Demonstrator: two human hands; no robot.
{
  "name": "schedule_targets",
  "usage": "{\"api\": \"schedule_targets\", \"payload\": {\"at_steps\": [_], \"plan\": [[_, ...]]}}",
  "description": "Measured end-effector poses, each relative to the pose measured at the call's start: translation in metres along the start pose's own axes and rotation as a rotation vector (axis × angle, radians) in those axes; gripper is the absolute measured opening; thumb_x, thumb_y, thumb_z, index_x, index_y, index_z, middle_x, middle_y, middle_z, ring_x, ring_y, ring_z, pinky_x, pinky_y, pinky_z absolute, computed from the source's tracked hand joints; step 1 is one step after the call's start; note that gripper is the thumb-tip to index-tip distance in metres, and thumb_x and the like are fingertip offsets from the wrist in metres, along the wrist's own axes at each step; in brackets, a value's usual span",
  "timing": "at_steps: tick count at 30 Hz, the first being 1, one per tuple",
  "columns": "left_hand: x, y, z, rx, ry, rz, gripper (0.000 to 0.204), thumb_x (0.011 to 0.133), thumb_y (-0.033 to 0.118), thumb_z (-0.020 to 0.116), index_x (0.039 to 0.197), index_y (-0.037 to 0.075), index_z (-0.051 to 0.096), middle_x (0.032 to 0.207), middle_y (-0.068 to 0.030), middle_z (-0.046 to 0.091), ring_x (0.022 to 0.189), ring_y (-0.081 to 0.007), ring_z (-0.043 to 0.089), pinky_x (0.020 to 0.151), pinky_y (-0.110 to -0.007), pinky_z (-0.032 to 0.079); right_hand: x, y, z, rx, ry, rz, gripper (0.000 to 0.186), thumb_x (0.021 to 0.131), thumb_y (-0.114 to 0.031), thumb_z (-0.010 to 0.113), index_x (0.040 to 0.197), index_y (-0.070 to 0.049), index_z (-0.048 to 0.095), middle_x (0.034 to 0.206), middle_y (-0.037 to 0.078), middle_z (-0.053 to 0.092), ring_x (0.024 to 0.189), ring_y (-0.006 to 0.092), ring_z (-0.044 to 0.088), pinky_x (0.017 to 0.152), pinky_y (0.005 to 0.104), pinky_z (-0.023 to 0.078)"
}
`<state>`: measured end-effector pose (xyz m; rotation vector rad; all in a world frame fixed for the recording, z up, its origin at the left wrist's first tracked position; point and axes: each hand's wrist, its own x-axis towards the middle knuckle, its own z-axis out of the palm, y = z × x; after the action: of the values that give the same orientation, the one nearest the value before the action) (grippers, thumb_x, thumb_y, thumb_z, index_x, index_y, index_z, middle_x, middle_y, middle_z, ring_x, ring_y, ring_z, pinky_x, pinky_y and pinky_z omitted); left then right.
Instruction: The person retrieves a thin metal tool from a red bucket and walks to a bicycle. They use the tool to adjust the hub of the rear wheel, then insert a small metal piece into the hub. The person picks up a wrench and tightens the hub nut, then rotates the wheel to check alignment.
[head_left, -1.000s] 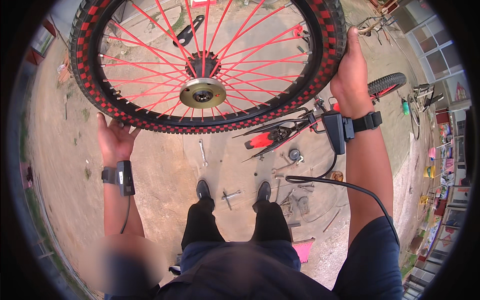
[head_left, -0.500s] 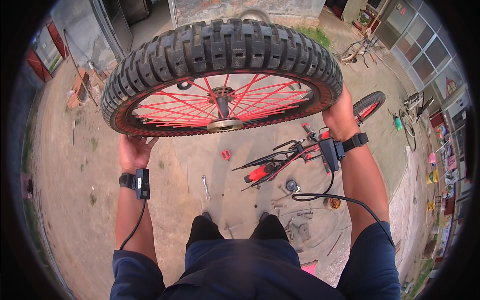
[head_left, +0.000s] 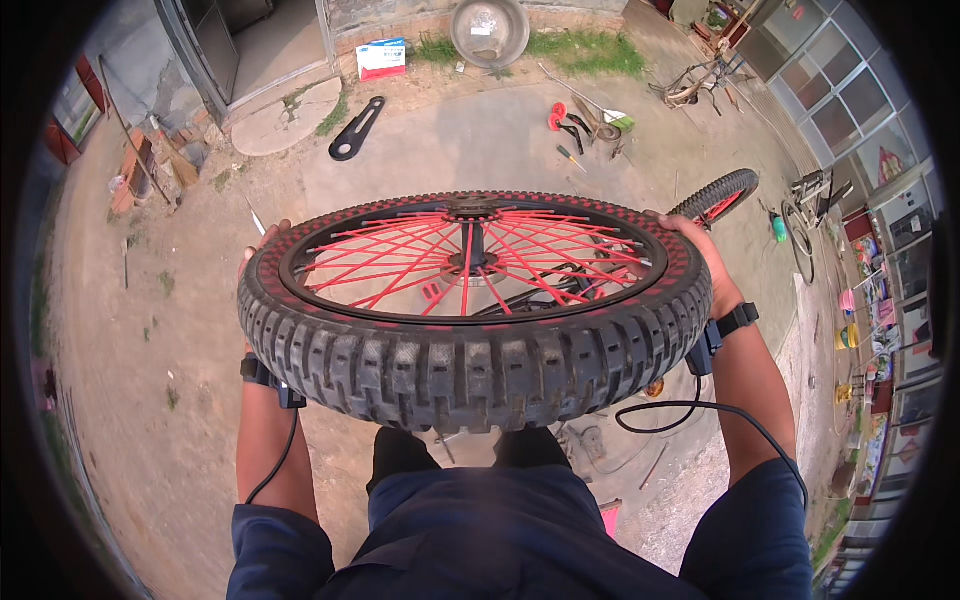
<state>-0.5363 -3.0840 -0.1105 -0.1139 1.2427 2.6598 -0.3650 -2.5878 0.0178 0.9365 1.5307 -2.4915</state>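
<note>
Between both hands I hold up a bicycle wheel (head_left: 470, 365) with a knobby black tyre and red spokes, its near side tilted low and the hub (head_left: 472, 245) in the middle. My left hand (head_left: 262, 243) grips the tyre at its left side, fingers partly hidden behind it. My right hand (head_left: 698, 250) is closed round the right side, thumb over the top of the tyre. Below and behind the wheel lies a red and black bicycle frame, largely covered, with its other wheel (head_left: 725, 198) showing past my right hand.
A black chain guard (head_left: 357, 130) lies on the concrete ahead, left of a screwdriver (head_left: 570, 157) and red-and-black parts (head_left: 562, 120). By the far wall are a metal basin (head_left: 490, 32) and a box (head_left: 382, 58). Another bicycle (head_left: 800, 230) stands at the right.
The wheel has come down and tipped over, so its near side now hangs low and the hub's other face shows. Both hands still hold it. My view has lifted toward the far wall.
</note>
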Motion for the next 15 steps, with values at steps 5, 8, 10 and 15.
{"api": "schedule_targets", "payload": {"at_steps": [5,8,10,15], "plan": [[-0.010,-0.015,-0.003,0.186,-0.045,-0.031,0.070,0.106,0.033,0.052,0.160,-0.003,0.026,0.165,-0.0179,0.034,0.148,-0.0281,0.040,0.123,-0.043,0.033,-0.001,0.035,-0.025,-0.046,-0.059,-0.083,0.068,0.093,-0.015,0.053,0.156,-0.003,0.032,0.137,0.019,0.061,0.115,0.0308,0.068,0.090,0.0424,0.061],[-0.011,-0.021,-0.013,0.214,-0.048,-0.114,0.068,0.103,0.020,0.058,0.158,-0.005,0.028,0.158,-0.0203,0.043,0.138,-0.0270,0.053,0.115,-0.040,0.045,0.009,0.060,-0.052,-0.021,-0.079,-0.136,0.076,0.091,-0.013,0.054,0.161,-0.005,0.024,0.142,0.022,0.056,0.119,0.0340,0.067,0.093,0.0431,0.061],[-0.009,-0.027,-0.022,0.204,-0.075,-0.199,0.067,0.102,0.014,0.059,0.158,-0.005,0.028,0.153,-0.0212,0.049,0.131,-0.0265,0.060,0.110,-0.039,0.051,0.013,0.068,-0.063,-0.090,-0.094,-0.132,0.085,0.088,-0.011,0.056,0.163,-0.006,0.016,0.146,0.025,0.052,0.123,0.0375,0.064,0.096,0.0452,0.060],[-0.005,-0.054,-0.056,0.226,-0.074,-0.357,0.066,0.098,0.005,0.059,0.157,-0.006,0.030,0.145,-0.0209,0.056,0.119,-0.0245,0.067,0.102,-0.036,0.057,0.029,0.099,-0.073,-0.138,-0.113,-0.063,0.095,0.084,-0.006,0.060,0.165,-0.007,0.011,0.149,0.023,0.049,0.127,0.0367,0.062,0.100,0.0449,0.058]]}}
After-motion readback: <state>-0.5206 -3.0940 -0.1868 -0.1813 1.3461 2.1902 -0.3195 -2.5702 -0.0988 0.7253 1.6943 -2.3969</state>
